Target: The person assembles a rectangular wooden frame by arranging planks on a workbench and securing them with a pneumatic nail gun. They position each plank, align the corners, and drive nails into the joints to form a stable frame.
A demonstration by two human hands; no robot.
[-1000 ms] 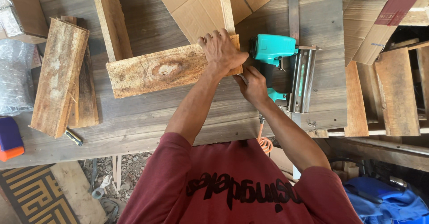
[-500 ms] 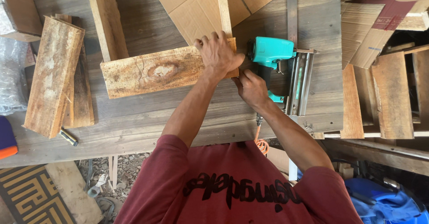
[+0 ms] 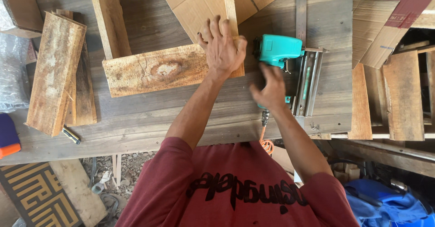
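Your left hand [image 3: 222, 46] lies flat, pinning the board [image 3: 156, 69] against the upright piece [image 3: 230, 5]; your right hand [image 3: 271, 91] grips the nailer [image 3: 277, 50] at the joint. Frame looks partly assembled; this corner probably remains.

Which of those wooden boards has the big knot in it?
The front board under the left hand, lying crosswise with a dark oval knot in its face. The loose planks stacked at the left show only pale weathered grain.

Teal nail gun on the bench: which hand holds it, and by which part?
The right hand grips the teal nail gun by its handle, below the body. The left hand presses on the wooden board.
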